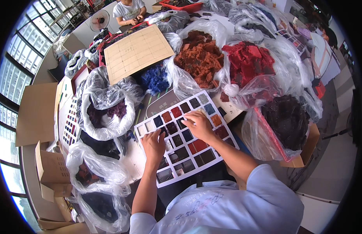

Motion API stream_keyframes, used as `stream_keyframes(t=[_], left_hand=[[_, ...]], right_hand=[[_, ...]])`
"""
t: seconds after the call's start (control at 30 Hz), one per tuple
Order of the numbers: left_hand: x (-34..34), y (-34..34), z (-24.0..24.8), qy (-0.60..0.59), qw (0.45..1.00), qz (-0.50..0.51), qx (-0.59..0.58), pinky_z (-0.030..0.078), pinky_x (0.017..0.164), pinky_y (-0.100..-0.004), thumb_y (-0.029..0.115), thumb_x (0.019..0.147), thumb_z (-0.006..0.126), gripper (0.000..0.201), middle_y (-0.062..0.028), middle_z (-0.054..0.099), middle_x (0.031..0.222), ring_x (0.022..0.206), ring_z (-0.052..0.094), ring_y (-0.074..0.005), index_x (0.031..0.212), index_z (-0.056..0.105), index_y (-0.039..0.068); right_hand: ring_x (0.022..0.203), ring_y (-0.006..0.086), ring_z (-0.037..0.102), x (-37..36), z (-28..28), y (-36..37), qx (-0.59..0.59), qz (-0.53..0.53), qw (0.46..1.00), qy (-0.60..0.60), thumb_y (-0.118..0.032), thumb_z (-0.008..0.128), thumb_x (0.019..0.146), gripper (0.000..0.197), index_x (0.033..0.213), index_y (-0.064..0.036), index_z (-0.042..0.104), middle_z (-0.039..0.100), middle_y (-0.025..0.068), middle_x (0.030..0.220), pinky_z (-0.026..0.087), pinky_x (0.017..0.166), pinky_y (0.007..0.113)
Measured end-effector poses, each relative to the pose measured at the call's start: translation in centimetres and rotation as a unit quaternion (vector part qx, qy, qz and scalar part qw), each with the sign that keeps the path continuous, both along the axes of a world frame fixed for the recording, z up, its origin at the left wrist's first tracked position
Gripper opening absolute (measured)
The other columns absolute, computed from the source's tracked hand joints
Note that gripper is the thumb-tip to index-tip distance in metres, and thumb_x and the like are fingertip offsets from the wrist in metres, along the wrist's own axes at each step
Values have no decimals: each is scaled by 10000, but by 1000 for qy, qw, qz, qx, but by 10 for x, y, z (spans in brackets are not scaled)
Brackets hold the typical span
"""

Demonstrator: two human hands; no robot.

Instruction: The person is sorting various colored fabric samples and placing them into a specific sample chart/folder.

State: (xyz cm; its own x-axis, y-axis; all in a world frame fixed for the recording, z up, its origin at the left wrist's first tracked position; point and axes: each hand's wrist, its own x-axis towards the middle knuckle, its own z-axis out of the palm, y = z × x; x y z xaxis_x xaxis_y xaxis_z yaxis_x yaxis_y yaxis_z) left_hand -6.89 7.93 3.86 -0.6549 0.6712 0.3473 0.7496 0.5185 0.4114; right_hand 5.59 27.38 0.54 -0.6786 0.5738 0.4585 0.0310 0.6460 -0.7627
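A white sample card (181,134) with a grid of small coloured fabric squares lies tilted on the table in front of me. My left hand (153,144) rests flat on its lower-left part, fingers spread over dark squares. My right hand (198,124) presses down on the card's middle, fingertips on a pale square; whether it pinches a swatch I cannot tell. Red, orange, blue and dark squares surround both hands.
Clear plastic bags of fabric pieces ring the card: rust-orange (200,58), red (249,60), blue (154,79), dark maroon (288,119), purple (110,111). A brown gridded cardboard sheet (136,50) lies behind. Cardboard boxes (50,167) stand left. Another person (128,9) sits far back.
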Motion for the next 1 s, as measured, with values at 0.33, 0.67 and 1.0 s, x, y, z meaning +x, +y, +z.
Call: stream_keyframes(t=[0.33, 0.67, 1.0], left_hand=[[-13, 84, 14, -35, 996, -75, 15, 445, 788, -438, 209, 888, 675, 162, -119, 708, 869, 844, 642, -340, 929, 731, 63], [-159, 178, -37, -129, 986, 101, -24, 527, 857, -458, 331, 846, 728, 402, -153, 732, 965, 977, 679, -389, 1126, 674, 48], [-158, 175, -55, -185, 964, 172, 81, 529, 796, -394, 251, 758, 787, 452, -160, 715, 900, 841, 699, -311, 1129, 652, 31]], right_hand=[[884, 292, 673, 177, -1, 25, -119, -225, 965, -62, -117, 679, 916, 119, 926, -7, 720, 719, 124, 908, 515, 777, 376], [830, 312, 683, 67, 11, 111, -87, -136, 987, 4, -130, 692, 912, 140, 956, 2, 707, 707, 144, 896, 520, 740, 379], [968, 344, 659, -69, 0, 223, 132, -25, 982, -135, -157, 735, 850, 295, 1115, -36, 692, 692, 155, 1007, 513, 878, 433]])
